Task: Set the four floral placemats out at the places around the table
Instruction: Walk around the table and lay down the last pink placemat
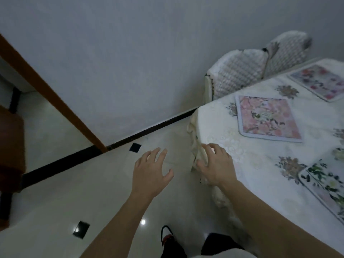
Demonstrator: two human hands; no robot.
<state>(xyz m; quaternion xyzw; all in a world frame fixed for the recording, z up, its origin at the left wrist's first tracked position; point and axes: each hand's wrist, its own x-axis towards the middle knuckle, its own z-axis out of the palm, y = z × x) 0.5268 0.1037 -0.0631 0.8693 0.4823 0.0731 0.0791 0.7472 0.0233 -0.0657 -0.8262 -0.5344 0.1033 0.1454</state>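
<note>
We have both hands empty, fingers spread: left hand (150, 169) over the floor, right hand (216, 164) at the counter (260, 164) edge. Three placemats show: pink (268, 118), far (320, 82), near-right (327, 183). We risk snagging the draped cloth and shifting them.

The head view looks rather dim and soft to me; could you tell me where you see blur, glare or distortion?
Head view: dim, flat light throughout; slight motion blur softens the left hand, the right hand and the pink placemat; small bright glare spots sit on the glossy floor tiles; wide-angle distortion tilts the wall and baseboard.
</note>
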